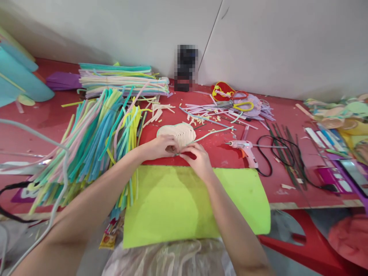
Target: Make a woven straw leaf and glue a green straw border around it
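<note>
A cream heart-shaped piece made of pipe cleaners [181,133] with a pale green edge lies on the red table in front of me. My left hand [163,147] is closed at its lower left side, fingers pinching near the tip. Across from it, my right hand [197,157] pinches the pale green pipe cleaner [212,134] at the heart's lower point. The strip's loose end reaches out to the upper right. Both sets of fingertips nearly meet, and what lies exactly between them is partly hidden.
Bundles of coloured pipe cleaners [94,142] fill the left side. A pink glue gun [244,149] with a black cord lies at right. Behind it are yellow-handled scissors [241,106] and lilac strips. A lime green sheet [172,207] hangs over the front edge.
</note>
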A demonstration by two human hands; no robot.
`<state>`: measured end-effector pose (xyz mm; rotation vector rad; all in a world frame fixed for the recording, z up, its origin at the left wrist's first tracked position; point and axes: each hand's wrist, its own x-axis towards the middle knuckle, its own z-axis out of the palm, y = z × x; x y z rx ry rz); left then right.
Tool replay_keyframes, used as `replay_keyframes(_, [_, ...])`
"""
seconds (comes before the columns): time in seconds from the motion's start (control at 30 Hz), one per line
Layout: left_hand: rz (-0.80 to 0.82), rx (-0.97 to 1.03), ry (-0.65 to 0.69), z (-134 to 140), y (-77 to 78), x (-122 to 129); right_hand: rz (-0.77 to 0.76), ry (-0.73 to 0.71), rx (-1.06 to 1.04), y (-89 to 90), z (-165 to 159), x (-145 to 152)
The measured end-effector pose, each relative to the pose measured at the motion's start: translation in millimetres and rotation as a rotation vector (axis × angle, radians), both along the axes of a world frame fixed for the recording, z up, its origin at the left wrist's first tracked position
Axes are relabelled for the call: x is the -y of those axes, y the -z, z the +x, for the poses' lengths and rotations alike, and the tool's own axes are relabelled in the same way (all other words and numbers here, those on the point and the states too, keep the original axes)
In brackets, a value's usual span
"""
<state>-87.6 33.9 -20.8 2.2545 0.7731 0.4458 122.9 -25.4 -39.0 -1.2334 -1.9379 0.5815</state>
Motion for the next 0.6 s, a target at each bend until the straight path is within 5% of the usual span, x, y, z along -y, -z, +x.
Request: replay_keyframes(0.6, [0.01, -0.058, 0.041, -3.4, -4.1, -1.7, 0.055, -0.041, 0.119, 3.0, -1.0, -3.4])
